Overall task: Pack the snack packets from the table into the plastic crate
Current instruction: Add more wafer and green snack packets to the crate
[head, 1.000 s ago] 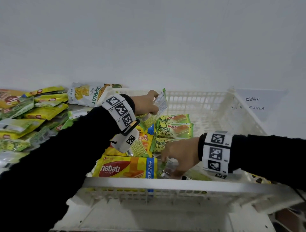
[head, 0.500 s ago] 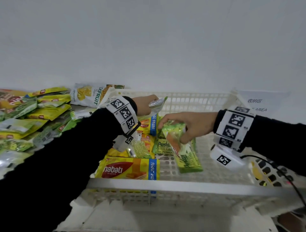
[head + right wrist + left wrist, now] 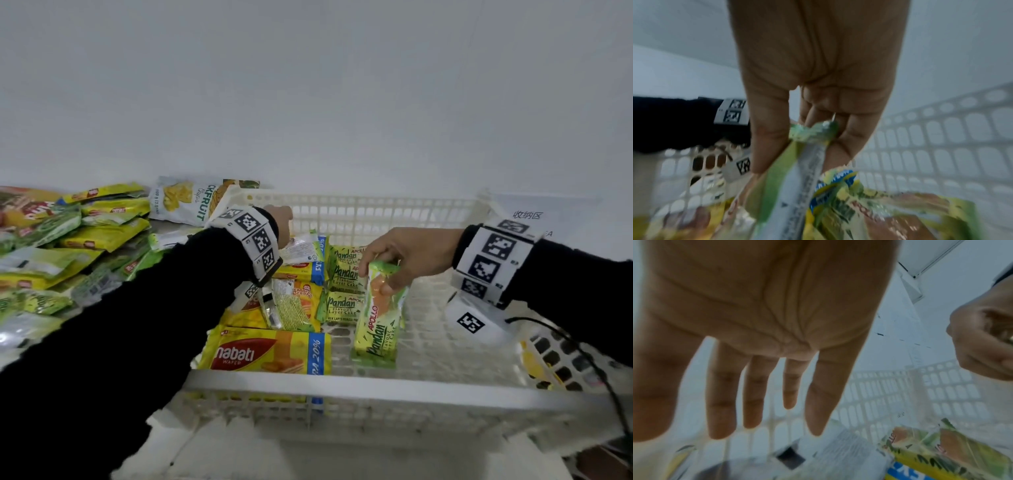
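Observation:
The white plastic crate [image 3: 342, 383] holds several packets along its left side, among them a yellow Nabati wafer pack [image 3: 267, 353] and stacked green Pandan cake packs [image 3: 342, 274]. My right hand [image 3: 383, 274] pinches the top edge of one green Pandan cake packet [image 3: 376, 322], which hangs upright above the crate floor; the right wrist view shows the pinch on that packet [image 3: 809, 134]. My left hand [image 3: 284, 219] hovers at the crate's far left corner. In the left wrist view its fingers [image 3: 754, 402] are straight and hold nothing. A silver-green packet [image 3: 301, 246] lies just below it.
A heap of yellow and green snack packets [image 3: 85, 240] covers the table left of the crate, with a jackfruit chips bag [image 3: 191, 202] against the wall. A printed label [image 3: 527, 216] lies at the back right. A black cable [image 3: 582, 349] runs over the crate's right side.
My right hand rose from the crate's front with the Pandan packet and now holds it up. My left hand let go of the silver-green packet, which now lies in the crate.

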